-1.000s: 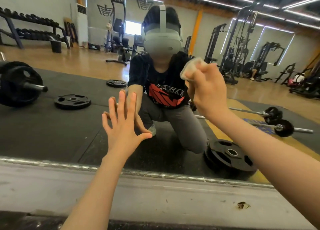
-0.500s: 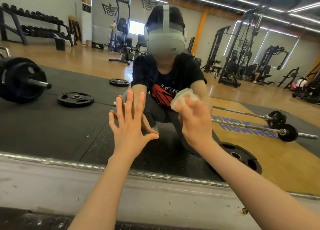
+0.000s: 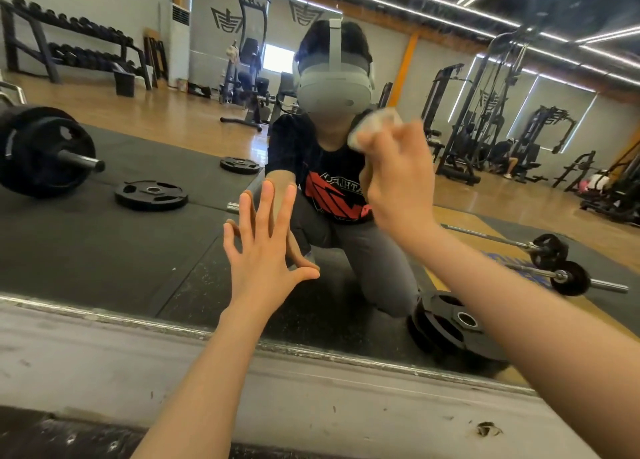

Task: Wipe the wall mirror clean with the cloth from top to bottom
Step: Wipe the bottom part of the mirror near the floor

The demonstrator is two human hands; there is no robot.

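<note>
Gym machines fill the wall mirror (image 3: 138, 258) straight ahead. Left hand (image 3: 263, 261) is spread flat against the glass; right hand (image 3: 398, 188), higher and rightward, pinches the cloth (image 3: 375, 126), with glass running down below it.

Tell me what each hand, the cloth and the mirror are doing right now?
left hand: fingers spread straight, flat against the glass.
right hand: blurred, raised, gripping the cloth.
cloth: bunched up, held at the glass.
wall mirror: upright, reflecting the gym.
</note>
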